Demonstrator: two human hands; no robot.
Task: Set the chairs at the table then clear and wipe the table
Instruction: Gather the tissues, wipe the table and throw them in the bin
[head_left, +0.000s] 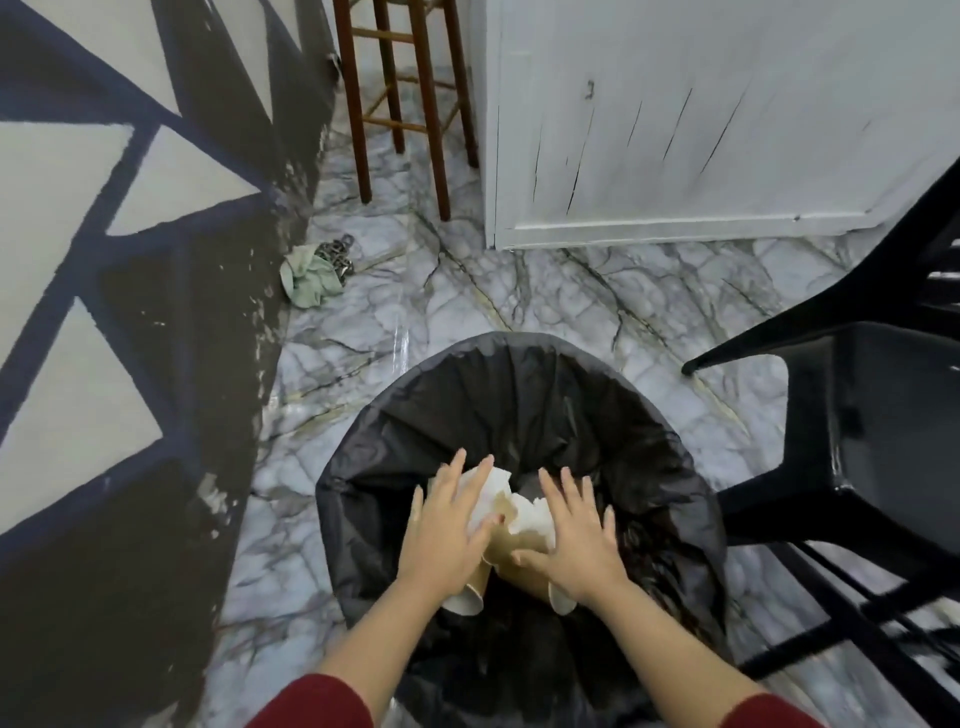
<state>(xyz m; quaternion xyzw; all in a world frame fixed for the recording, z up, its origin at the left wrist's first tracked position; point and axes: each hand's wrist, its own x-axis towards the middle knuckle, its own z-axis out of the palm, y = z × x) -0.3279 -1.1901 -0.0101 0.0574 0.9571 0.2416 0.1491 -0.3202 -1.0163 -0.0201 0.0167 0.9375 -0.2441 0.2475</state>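
Two forearms in dark red sleeves reach forward from the bottom edge, over the open mouth of a bin lined with a black bag. The left hand is flat and palm down, fingers spread and straight, lying on crumpled white paper. The right hand mirrors it at about 3 o'clock of the left, fingers fanned, thumb tucked toward the paper cups between the two hands. Neither hand closes around anything; both press from above on the loose bundle of brown and white cups and paper, which sits over the bin.

How many cups there are is hard to make out, since the hands cover most of them; two white rims poke out below the wrists. The bottom of the bin is lost in shadow.

The floor is grey-veined marble tile. At 3 o'clock of the bin stands a black plastic chair, cut off by the right edge. At 10 o'clock, a pale green cloth lies crumpled against a wall painted with dark and cream triangles. Farther off, at 12 o'clock, are the legs of a wooden stool, beside a scuffed white cabinet.
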